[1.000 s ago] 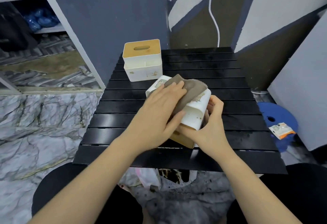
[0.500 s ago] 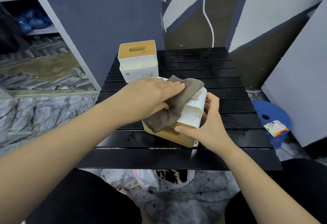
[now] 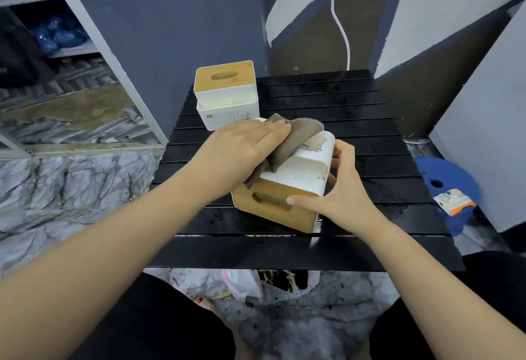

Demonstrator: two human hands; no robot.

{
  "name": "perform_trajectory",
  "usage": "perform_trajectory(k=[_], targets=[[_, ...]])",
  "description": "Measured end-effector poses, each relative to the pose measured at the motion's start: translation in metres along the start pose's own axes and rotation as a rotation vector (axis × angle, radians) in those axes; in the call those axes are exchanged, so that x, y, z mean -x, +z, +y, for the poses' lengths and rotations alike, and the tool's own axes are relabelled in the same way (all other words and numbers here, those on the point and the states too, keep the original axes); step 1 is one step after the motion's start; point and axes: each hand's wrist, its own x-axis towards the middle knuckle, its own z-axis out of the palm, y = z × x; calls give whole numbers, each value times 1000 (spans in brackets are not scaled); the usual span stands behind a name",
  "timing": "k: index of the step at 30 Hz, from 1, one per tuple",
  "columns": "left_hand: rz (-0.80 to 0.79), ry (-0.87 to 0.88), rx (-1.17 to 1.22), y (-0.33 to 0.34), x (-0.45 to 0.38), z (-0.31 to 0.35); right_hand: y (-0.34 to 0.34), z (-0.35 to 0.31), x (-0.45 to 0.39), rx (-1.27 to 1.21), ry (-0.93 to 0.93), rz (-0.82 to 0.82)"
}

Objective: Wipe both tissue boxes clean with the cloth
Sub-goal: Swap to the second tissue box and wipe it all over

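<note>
The near tissue box (image 3: 296, 180) lies tipped on its side on the black slatted table (image 3: 370, 137). Its wooden lid with the slot faces the person, and its long way runs from near to far, leaning a bit to the right. The box is white, with small brown specks and a worn brown mark near its far end. The left hand (image 3: 242, 152) lies flat with straight fingers and presses the brown cloth (image 3: 287, 143) onto the top side of the box. The right hand (image 3: 341, 189) grips the box, thumb on the wooden lid and fingers curled round the right side. The second tissue box (image 3: 227, 95) stands upright just behind, at the far left of the table, slot up.
</note>
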Motion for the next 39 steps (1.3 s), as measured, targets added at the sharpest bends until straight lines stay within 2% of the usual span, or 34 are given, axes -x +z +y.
perform_trajectory(k=[6,10,13,15,18,19,21,24,26,28,29,32,34,36,39], targets=[[132,80,-110,14,20,-2,2,4,4,19,-16,-1],[159,92,-167,2,35,-1,9,4,5,-9,-21,-15],[106,65,-119,-26,51,12,9,7,4,-16,-21,-24],[-28,-76,53,-52,62,23,7,8,2,-20,-16,-21],[-309,-479,434,-96,63,28,6,8,0,-13,-20,-28],[-375,-566,575,-105,63,24,6,8,0,-10,-20,-30],[-456,-623,812,-115,61,9,6,8,1,-16,-25,-31],[-528,-617,1152,-113,56,-11,6,7,2,-23,-26,-34],[-524,-719,1379,-100,53,-18,6,6,3,-27,-27,-38],[-450,-849,1487,-80,47,-16,6,6,3,-25,-25,-32],[-383,-903,1444,-69,43,-14,6,7,3,-23,-26,-30],[-46,-1109,1115,-37,37,-1,7,8,3,-27,-29,-26],[213,-1181,997,-23,38,16,8,9,3,-30,-34,-19],[423,-1161,821,-12,42,38,9,9,4,-33,-34,-9],[570,-985,343,7,45,64,10,9,4,-38,-38,-1]])
